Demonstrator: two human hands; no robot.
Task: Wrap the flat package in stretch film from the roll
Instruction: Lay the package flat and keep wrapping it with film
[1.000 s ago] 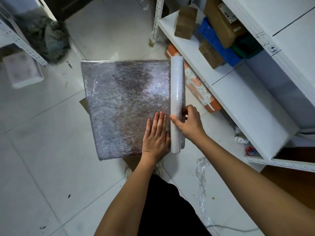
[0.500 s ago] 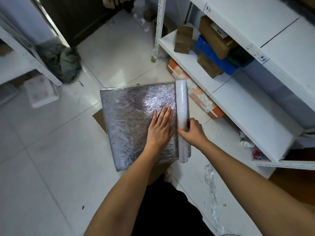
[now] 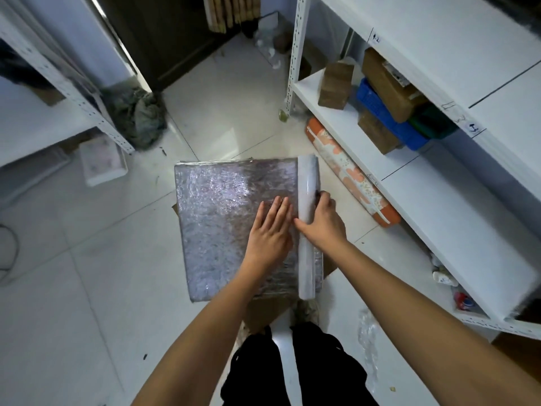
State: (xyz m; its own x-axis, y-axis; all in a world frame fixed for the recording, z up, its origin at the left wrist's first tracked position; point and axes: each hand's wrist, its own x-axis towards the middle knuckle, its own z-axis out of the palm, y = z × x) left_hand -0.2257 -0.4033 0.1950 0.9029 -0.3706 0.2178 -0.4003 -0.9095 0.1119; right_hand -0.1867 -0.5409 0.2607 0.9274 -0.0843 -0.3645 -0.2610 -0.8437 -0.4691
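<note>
The flat package [image 3: 222,218] is a grey, shiny square covered in crinkled stretch film, held level above the tiled floor in front of my legs. A white roll of stretch film [image 3: 306,224] lies along its right edge, pointing away from me. My left hand [image 3: 270,231] presses flat on the package's top with straight fingers, right beside the roll. My right hand [image 3: 323,222] grips the roll near its middle, thumb on the left side and fingers curled over the right side.
White metal shelving [image 3: 439,200] runs along the right, holding brown boxes [image 3: 335,85] and a blue crate [image 3: 383,118]. An orange patterned bag [image 3: 351,174] lies under it. A scrap of film [image 3: 367,326] lies on the floor. More shelving [image 3: 73,92] and a white box [image 3: 102,161] are at the left.
The view has tilted up, so the package and hands sit lower in the frame. Both hands keep the same hold; my left hand stays flat beside the roll.
</note>
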